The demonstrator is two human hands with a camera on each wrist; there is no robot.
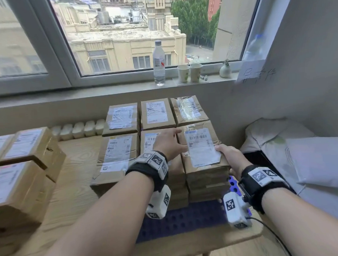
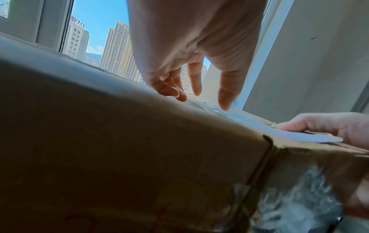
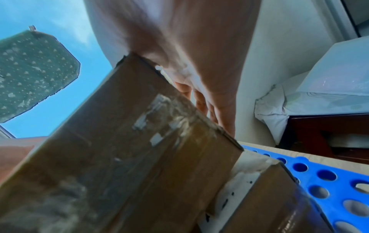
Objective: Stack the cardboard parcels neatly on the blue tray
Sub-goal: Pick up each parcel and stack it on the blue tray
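Note:
Several stacks of brown cardboard parcels with white labels stand in two rows on the blue perforated tray [image 1: 187,218]. The top parcel [image 1: 202,145] of the near right stack sits slightly askew. My left hand [image 1: 182,139] lies flat across the neighbouring stack, straight fingers touching this parcel's left edge. My right hand [image 1: 223,152] grips its near right corner, thumb on the label. In the left wrist view the left hand [image 2: 197,89] touches the parcel [image 2: 139,141] with its fingertips. In the right wrist view the right hand's fingers [image 3: 219,116] run down the parcel's [image 3: 139,141] side above the tray [image 3: 319,173].
More parcels [image 1: 20,153] are piled on the wooden table at the left. A water bottle [image 1: 158,64] and two paper cups [image 1: 190,72] stand on the windowsill behind. The wall is close on the right, with a pillow [image 1: 277,138] beside the table.

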